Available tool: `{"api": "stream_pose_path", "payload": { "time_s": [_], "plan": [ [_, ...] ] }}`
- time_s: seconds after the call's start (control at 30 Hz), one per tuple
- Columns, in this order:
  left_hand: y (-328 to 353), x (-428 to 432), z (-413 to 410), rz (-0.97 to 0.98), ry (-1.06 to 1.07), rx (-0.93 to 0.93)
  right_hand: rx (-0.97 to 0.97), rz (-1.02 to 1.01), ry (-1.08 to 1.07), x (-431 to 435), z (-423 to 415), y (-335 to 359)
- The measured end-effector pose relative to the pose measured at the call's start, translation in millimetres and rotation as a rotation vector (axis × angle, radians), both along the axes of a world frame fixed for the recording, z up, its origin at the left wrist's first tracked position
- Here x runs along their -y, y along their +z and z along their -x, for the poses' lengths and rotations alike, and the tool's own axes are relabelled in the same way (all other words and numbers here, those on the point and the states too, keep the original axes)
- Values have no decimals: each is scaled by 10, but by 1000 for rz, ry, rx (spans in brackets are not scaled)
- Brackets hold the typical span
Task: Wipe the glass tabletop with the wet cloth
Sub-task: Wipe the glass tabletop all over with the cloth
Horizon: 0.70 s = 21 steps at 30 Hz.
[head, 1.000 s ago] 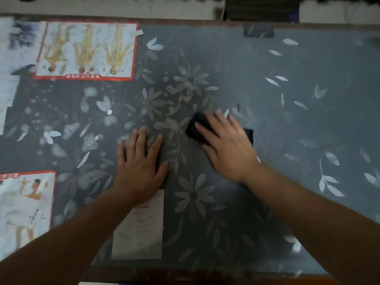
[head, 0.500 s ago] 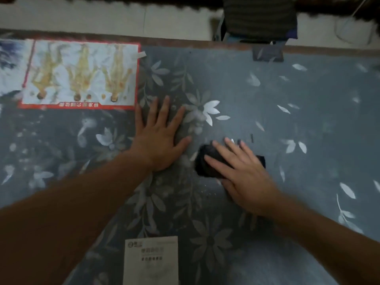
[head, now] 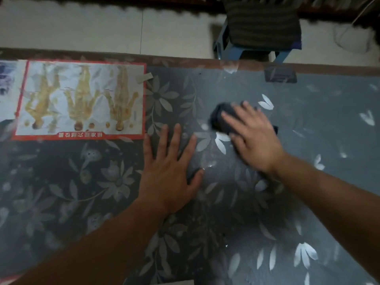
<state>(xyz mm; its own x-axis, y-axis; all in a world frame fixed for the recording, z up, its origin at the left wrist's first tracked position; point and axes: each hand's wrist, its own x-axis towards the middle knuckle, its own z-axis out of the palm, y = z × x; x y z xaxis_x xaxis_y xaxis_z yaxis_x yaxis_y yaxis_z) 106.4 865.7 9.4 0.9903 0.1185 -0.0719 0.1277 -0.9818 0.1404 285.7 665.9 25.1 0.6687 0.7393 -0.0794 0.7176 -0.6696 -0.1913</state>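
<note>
The glass tabletop (head: 320, 202) covers a grey cloth with a white flower and leaf print. A dark wet cloth (head: 221, 117) lies on the glass right of centre, toward the far edge. My right hand (head: 253, 136) presses flat on top of the cloth with fingers spread, and most of the cloth is hidden under the palm. My left hand (head: 168, 171) rests flat on the glass just left of it, fingers apart, holding nothing.
A red-bordered poster (head: 82, 99) lies under the glass at the far left. A small dark patch (head: 280, 74) sits at the far edge. Beyond the table stands a blue stool (head: 255, 50) with a striped cushion on the pale floor.
My right hand has pushed the cloth away from me toward the far edge. My left hand has shifted forward on the glass. The view has moved forward, showing the stool and floor.
</note>
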Motion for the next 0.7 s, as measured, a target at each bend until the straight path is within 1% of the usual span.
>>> {"api": "stream_pose_path", "payload": {
  "time_s": [0.07, 0.13, 0.17, 0.2, 0.3, 0.33, 0.37, 0.4, 0.5, 0.57, 0.6, 0.7],
  "plan": [
    [-5, -2, 4, 11, 2, 6, 14, -12, -256, -295, -441, -19],
    [-19, 5, 5, 20, 6, 18, -3, -16, -395, -596, -665, -14],
    [-16, 7, 6, 26, 6, 16, -3, -23, -380, -685, -645, -20],
    [-9, 4, 11, 29, 6, 14, -8, -40, -309, -701, -553, -31],
    [1, -8, 0, 19, 15, 18, -28, -51, 19, -387, -184, -6],
    [8, -3, 7, 18, 15, 16, -39, -24, 75, -265, -168, 1],
    [2, 0, 15, 17, 15, 21, -46, -1, 77, -216, -257, 9],
    [-5, 1, 16, 15, 16, 28, -42, 4, 21, -258, -409, 25],
    [-17, 4, 2, 9, 17, 33, -21, -28, -215, -765, -875, -10],
    [-15, 7, 0, 8, 23, 28, -6, -23, -225, -1045, -892, 2],
    [-4, 10, 2, 10, 23, 16, 4, -34, -161, -1065, -795, -5],
    [14, 18, 15, 10, 24, 3, 5, -41, 215, -704, -321, -13]
  ]
}}
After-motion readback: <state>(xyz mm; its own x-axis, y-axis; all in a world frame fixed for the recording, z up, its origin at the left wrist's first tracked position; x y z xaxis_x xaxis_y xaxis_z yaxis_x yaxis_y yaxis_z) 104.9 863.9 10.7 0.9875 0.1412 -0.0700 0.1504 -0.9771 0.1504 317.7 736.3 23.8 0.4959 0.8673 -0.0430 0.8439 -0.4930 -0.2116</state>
